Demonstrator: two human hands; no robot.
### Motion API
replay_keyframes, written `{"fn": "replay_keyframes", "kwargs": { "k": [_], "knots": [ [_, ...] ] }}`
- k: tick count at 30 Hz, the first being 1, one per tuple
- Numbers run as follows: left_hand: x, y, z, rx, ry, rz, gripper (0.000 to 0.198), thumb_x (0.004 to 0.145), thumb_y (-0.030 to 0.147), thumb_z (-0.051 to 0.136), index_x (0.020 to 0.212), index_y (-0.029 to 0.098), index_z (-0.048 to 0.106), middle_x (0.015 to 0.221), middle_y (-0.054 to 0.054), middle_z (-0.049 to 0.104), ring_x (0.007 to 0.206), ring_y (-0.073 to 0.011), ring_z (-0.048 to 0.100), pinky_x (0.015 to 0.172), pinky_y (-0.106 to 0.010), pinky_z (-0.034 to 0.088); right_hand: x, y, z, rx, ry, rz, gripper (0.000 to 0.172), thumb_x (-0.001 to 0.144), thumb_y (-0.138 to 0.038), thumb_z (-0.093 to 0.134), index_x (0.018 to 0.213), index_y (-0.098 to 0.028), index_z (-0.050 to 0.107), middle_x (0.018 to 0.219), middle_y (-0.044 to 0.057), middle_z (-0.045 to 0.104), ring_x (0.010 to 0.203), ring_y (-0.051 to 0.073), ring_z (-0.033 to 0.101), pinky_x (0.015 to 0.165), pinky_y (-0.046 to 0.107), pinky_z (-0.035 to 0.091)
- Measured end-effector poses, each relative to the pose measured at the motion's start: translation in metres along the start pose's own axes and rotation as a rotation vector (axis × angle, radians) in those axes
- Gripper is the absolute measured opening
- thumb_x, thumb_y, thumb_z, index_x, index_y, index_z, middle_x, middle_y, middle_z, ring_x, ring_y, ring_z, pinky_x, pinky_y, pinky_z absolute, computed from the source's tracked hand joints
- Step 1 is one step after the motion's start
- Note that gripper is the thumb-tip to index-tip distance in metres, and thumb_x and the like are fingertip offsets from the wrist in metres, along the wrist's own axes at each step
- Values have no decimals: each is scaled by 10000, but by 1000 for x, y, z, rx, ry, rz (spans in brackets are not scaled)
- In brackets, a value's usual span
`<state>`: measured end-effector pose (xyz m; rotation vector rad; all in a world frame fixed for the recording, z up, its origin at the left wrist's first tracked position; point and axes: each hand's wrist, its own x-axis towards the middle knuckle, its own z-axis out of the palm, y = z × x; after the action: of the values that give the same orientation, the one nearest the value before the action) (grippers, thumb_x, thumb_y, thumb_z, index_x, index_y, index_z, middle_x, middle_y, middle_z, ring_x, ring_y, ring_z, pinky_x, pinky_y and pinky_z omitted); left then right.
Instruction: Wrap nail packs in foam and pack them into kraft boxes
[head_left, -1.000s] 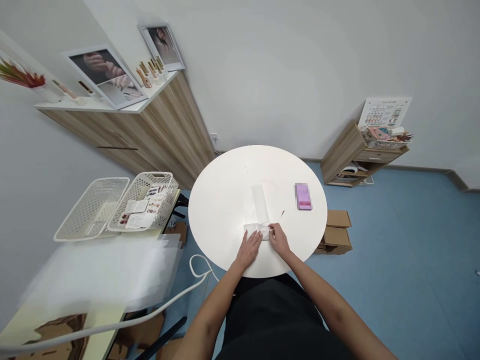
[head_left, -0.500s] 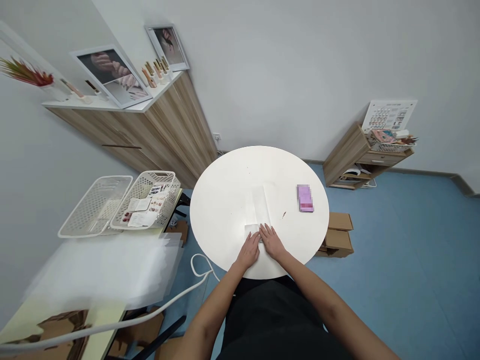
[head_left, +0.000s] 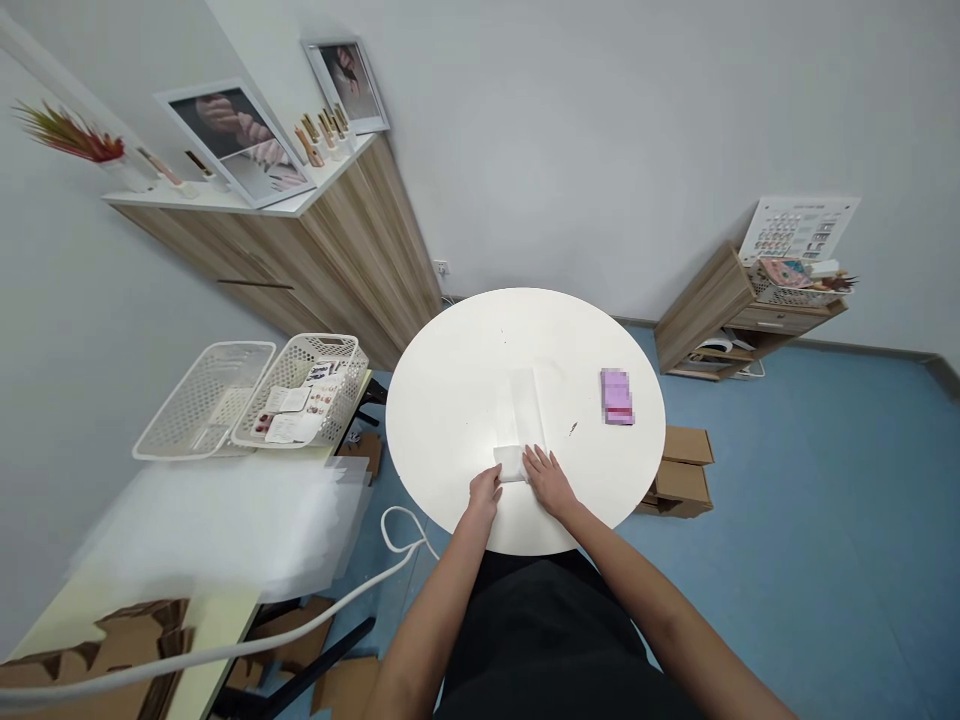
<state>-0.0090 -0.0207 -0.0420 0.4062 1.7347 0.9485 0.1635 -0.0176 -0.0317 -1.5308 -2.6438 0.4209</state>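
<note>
Left hand (head_left: 485, 488) has drawn outward to the folded near end of the white wrap (head_left: 528, 405) on the round table (head_left: 442, 400), pinch uncertain, while the right hand (head_left: 550, 486) rests flat there, ungripping, far length unfolded.

My sheet (head_left: 510, 463): translucent; paper or plastic, I can't tell
Table (head_left: 442, 400): smooth, slightly glossy
Far-left cabinet (head_left: 367, 235): matt woodgrain
</note>
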Motion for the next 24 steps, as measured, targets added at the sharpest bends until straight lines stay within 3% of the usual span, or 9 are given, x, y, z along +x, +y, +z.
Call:
{"fn": "replay_keyframes", "kwargs": {
  "k": [3,6,12,15,17,20,24],
  "knots": [
    [3,5,13,-10,-25,45,193,736,347,708,762,166,647,724,-74,685,729,-201,675,682,-356,541,0,0,0,33,16,-5,593,917,-78,350,1500,-184,337,1562,115,320,1463,282,246,1142,557,275],
    [-1,7,24,2,-42,132,198,727,340,705,788,153,681,772,-88,710,768,-213,682,723,-367,547,1,0,-3,52,20,-11,604,910,-77,360,1502,-193,333,1563,114,315,1467,277,237,1142,565,271],
    [-17,6,40,106,-66,305,158,784,319,638,816,172,687,1138,-122,685,1047,-257,644,939,-425,505,3,-1,-8,112,10,16,582,884,-46,402,1448,-187,428,1525,119,399,1461,272,257,1157,558,252],
    [-25,0,43,226,-72,422,220,874,332,541,943,173,677,1247,-140,636,1129,-265,615,979,-452,494,4,0,-6,188,50,6,577,863,-36,415,1430,-134,447,1493,146,442,1448,268,289,1158,527,291],
    [-31,-8,44,311,-94,523,280,918,330,478,1062,172,659,1316,-147,598,1213,-277,568,1006,-476,481,5,2,-5,256,101,13,606,879,-63,395,1480,-130,364,1495,151,436,1424,256,343,1138,502,348],
    [-37,-19,44,475,-190,717,349,949,280,407,1211,185,617,1398,-128,545,1307,-279,494,1071,-520,426,5,6,-6,360,181,46,685,920,-131,342,1560,-190,106,1541,134,366,1374,235,423,1067,470,450],
    [-35,-21,37,706,-339,931,413,963,204,322,1286,179,578,1361,-113,583,1296,-244,509,1088,-507,419,5,9,-13,378,220,14,774,893,-110,331,1558,-201,-56,1588,120,271,1385,221,397,1021,426,488]
  ]
}}
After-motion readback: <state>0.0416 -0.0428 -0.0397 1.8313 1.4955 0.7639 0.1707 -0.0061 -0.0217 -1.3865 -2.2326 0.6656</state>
